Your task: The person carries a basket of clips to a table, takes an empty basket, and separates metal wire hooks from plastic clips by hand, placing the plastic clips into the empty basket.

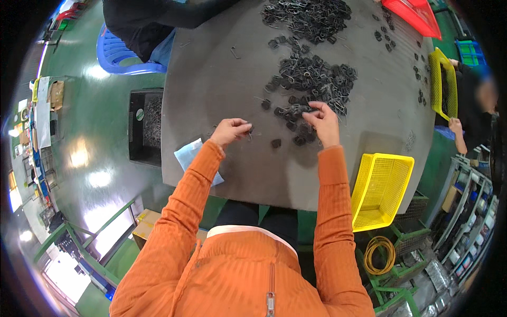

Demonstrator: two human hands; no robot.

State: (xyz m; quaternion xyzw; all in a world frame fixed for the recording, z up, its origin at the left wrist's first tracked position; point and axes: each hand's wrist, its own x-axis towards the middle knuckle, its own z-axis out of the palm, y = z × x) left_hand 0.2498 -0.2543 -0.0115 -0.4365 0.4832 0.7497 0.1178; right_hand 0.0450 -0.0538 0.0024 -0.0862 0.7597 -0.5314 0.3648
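Observation:
My left hand (230,131) is closed on a small dark metal clip (250,130) above the grey table (211,84). My right hand (323,121) reaches into the near edge of a heap of small black clips and wire pieces (311,79), fingers pinched on one piece there. Loose black clips (275,143) lie between the two hands. Both arms wear orange ribbed sleeves.
A second clip heap (309,18) lies farther back. A yellow mesh basket (379,190) hangs off the table's right front, another (442,82) at the right edge, a red tray (414,16) far right. A black bin (145,127) stands left. Other people sit opposite and to the right.

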